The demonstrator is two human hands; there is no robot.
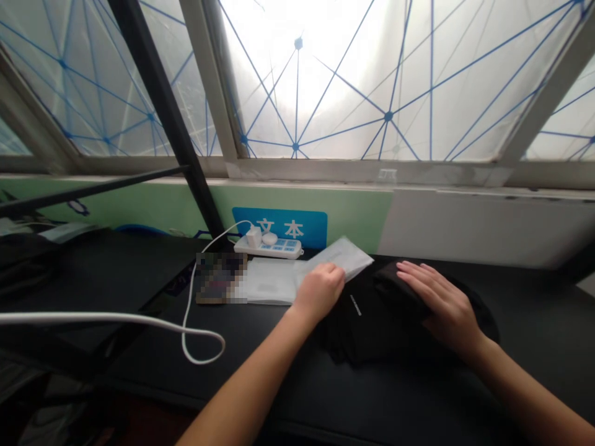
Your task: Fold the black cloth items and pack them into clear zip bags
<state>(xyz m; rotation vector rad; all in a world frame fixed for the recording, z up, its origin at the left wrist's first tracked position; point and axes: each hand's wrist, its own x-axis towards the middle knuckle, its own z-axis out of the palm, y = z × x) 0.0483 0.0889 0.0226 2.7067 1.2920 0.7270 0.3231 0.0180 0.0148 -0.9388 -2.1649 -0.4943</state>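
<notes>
A black folded garment (367,325) with a small white printed label lies on the black table (139,365), in front of me and to the right. My right hand (439,303) rests flat on its top fold, fingers apart. A translucent white plastic bag (269,282) lies to its left, its flap raised toward a second translucent sheet (341,257). My left hand (318,291) sits on the bag's right part, fingers curled over the edge. The bag's contents cannot be made out.
A white power strip (268,246) with a plug stands at the table's back edge. Its white cable (190,328) loops across the table at the left. A pixelated patch (219,279) lies beside the bag. A dark metal bar (167,111) rises before the window.
</notes>
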